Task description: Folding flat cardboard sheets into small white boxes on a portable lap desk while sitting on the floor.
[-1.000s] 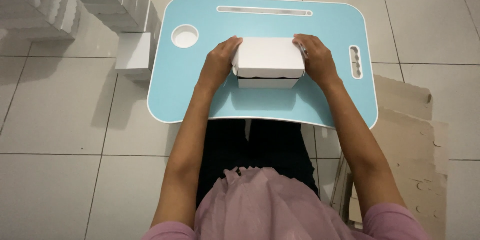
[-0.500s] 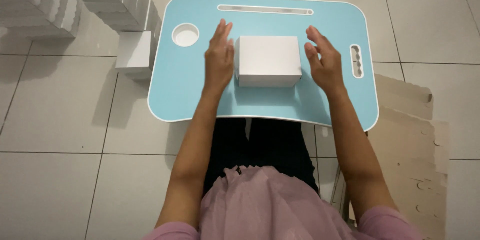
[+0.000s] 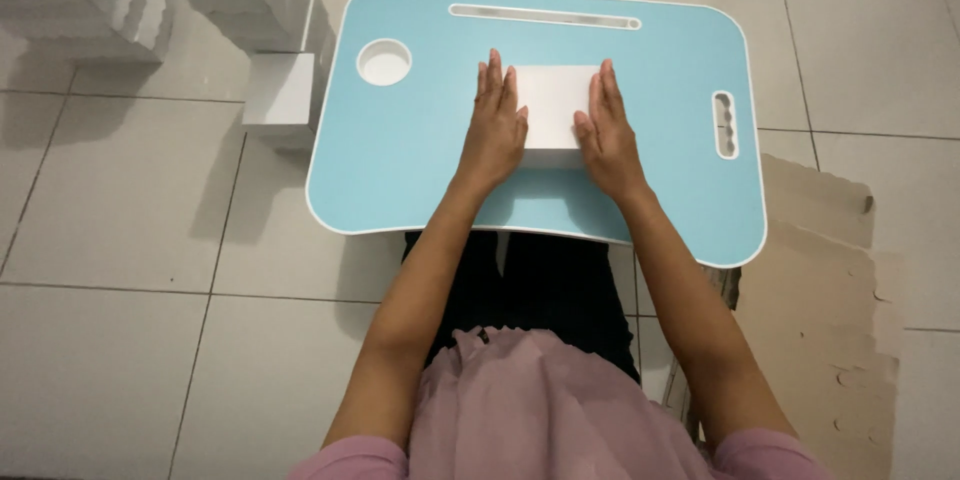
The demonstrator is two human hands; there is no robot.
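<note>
Now both flat, open hands, left hand (image 3: 496,130) and right hand (image 3: 607,135), pressed the small white cardboard box (image 3: 553,108) between them, on the light-blue plastic lap table (image 3: 400,170).

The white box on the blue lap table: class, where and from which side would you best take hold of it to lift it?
Take the white box by its two short side walls, coming in from left and right. It lies flat and low, its long edges running across the lap table. The left hand and right hand already rest flat on those ends, so fingers could curl down over them.
</note>
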